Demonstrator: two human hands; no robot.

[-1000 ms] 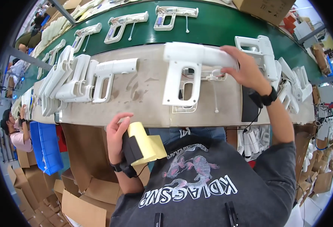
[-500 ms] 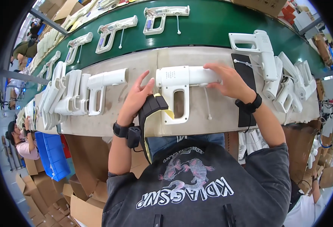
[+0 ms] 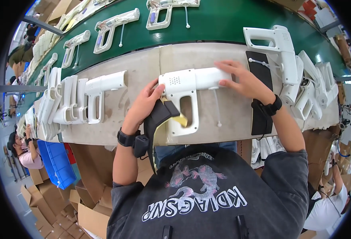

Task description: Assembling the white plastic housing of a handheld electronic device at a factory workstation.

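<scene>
A white gun-shaped plastic housing [image 3: 185, 83] lies on its side on the worktable, its looped handle toward me. My left hand [image 3: 145, 99] grips its left end, thumb on the upper face and fingers at the edge. Around the tip of the barrel at the other end is my right hand [image 3: 243, 81], its thumb on the near side and its fingers along the far side. A thin white rod with a ball tip [image 3: 218, 109] hangs from under the barrel. Beside my left hand, a black strap with yellow lining [image 3: 165, 109] partly overlaps the handle.
More white housings [image 3: 71, 99] stand stacked at the left; assembled ones [image 3: 285, 55] pile up at the right. Near them lies a black mat [image 3: 261, 115]. Opened housings [image 3: 115, 30] rest on the green conveyor [image 3: 207, 24] behind the table. A blue crate [image 3: 56, 163] is at the lower left.
My left hand has closed onto the housing's left end, from just beside it. The housing has turned slightly, its barrel tip away from me. My right hand stays at the tip.
</scene>
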